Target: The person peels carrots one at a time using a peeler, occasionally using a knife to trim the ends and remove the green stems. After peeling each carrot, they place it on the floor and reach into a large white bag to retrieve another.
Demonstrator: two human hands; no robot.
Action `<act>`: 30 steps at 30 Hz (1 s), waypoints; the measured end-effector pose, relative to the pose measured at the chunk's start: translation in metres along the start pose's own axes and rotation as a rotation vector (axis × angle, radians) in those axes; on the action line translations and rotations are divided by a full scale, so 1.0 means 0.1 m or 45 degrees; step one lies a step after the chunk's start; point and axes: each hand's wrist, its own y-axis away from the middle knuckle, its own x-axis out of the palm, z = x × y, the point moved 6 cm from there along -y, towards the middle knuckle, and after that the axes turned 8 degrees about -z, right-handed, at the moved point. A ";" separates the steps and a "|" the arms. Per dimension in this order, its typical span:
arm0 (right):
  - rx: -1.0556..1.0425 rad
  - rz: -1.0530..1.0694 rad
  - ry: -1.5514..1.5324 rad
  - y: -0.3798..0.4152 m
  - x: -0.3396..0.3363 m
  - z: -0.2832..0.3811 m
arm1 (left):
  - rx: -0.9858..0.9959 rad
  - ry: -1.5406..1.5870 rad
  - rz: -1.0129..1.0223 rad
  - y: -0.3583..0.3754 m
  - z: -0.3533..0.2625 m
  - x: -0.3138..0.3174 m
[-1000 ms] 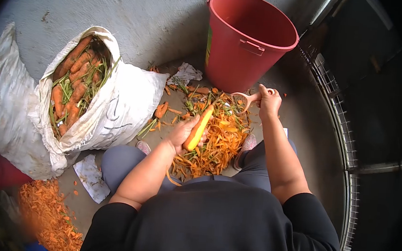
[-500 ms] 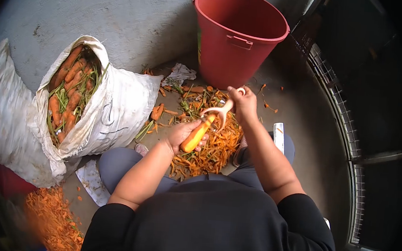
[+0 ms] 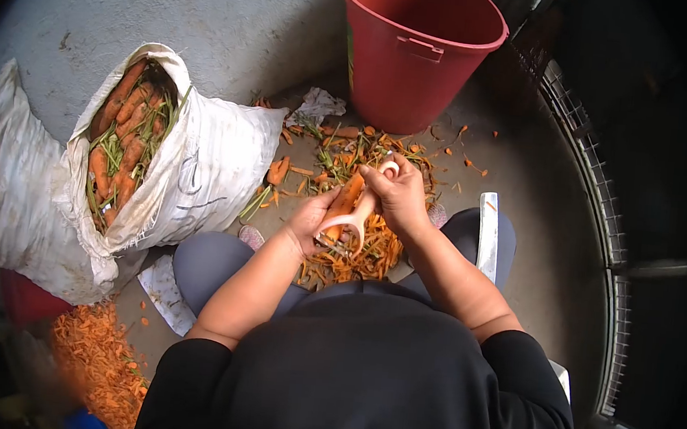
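My left hand (image 3: pixel 310 223) is wrapped round an orange carrot (image 3: pixel 348 194), which points up and away from me. My right hand (image 3: pixel 399 193) grips the handle of a pale Y-shaped peeler (image 3: pixel 364 209). The peeler's forked head lies over the near end of the carrot, beside my left fingers. Its blade is too small to make out clearly. Beneath both hands, a heap of orange peelings (image 3: pixel 372 256) with green stems covers the floor between my legs.
An open white sack (image 3: pixel 226 151) of unpeeled carrots stands at the left, another white sack (image 3: pixel 15 186) beside it. A tall red bin (image 3: pixel 413 77) stands ahead by the wall. More peelings (image 3: pixel 98 356) lie at the lower left, and a wire rack edge (image 3: pixel 592 171) curves along the right.
The peeler has moved from the carrot's far end to its near end, toward me. The carrot's orange side now shows instead of its yellow one. The view has shifted slightly.
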 end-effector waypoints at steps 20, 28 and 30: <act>-0.197 -0.586 -0.254 -0.73 -0.94 -0.28 | -0.011 0.017 -0.086 0.23 0.37 0.07; 0.017 0.015 -0.117 0.19 -0.16 -0.05 | 0.116 -0.235 -0.102 0.15 0.37 0.04; -0.052 -0.290 -0.325 -0.35 -0.50 -0.34 | 0.001 -0.056 -0.045 0.15 0.41 0.07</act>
